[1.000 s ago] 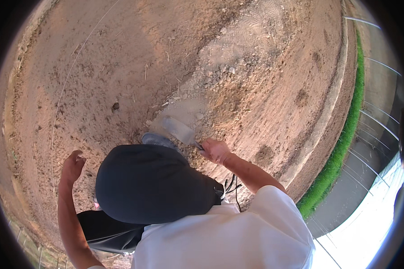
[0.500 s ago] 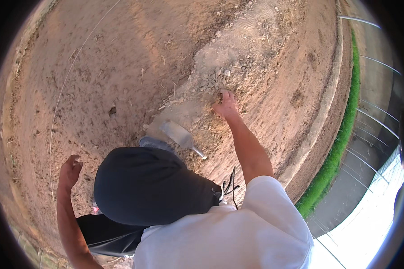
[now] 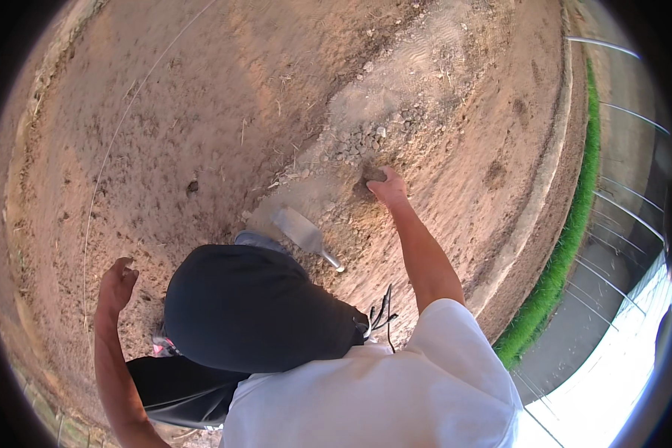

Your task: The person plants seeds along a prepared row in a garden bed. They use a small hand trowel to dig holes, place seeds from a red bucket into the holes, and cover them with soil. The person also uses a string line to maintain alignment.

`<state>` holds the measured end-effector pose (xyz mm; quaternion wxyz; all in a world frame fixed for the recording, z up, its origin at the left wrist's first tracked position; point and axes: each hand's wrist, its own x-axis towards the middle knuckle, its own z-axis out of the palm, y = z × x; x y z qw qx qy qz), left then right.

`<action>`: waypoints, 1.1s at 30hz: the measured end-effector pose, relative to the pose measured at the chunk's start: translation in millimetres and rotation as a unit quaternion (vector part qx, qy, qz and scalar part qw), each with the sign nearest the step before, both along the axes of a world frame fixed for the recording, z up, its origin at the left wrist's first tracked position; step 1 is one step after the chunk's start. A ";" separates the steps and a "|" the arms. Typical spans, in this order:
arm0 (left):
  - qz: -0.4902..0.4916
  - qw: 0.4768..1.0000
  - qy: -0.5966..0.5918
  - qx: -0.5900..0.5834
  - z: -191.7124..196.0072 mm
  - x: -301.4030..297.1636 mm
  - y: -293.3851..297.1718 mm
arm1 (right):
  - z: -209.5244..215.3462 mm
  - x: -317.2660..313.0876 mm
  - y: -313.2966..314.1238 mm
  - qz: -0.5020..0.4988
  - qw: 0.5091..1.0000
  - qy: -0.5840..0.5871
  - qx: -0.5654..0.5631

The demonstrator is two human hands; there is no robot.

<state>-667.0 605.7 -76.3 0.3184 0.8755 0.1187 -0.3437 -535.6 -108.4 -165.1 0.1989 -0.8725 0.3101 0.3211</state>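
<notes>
My right hand (image 3: 390, 190) reaches out over the loose dirt. Its thumb and fingers close around a dark brown clod of earth (image 3: 374, 175). Just beyond lies a patch of small grey stones (image 3: 357, 142). Nearer my knee, a hand trowel (image 3: 299, 230) lies flat, its wide metal blade pointing away to the left and its pale-tipped handle toward the right. To the far left, my left hand (image 3: 118, 287) hangs above the soil, fingers loosely curled in, with nothing visible in them. It is apart from everything.
My dark-trousered knee (image 3: 257, 306) and a grey shoe (image 3: 259, 240) sit close to the trowel. A thin line (image 3: 119, 119) curves along the ground on the left. At right run a low soil ridge (image 3: 530, 224), a green grass strip (image 3: 567, 261) and pale thin hoops (image 3: 627, 209).
My right hand has drawn slightly back and right, and its fingers have closed on the clod. My left hand stays in place. The trowel lies as before.
</notes>
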 end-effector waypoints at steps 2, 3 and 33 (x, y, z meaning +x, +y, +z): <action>0.010 1.000 0.013 0.009 0.6 -4.2 2.8 | 11.5 -1.7 4.0 -0.032 0.999 -0.020 0.021; 0.000 0.999 0.028 0.027 2.1 -5.1 5.5 | 2.6 -4.3 0.1 -0.042 0.998 -0.047 0.028; 0.001 0.999 -0.011 0.042 35.3 1.8 -5.2 | -6.1 -12.9 -11.6 0.164 0.985 0.024 -0.040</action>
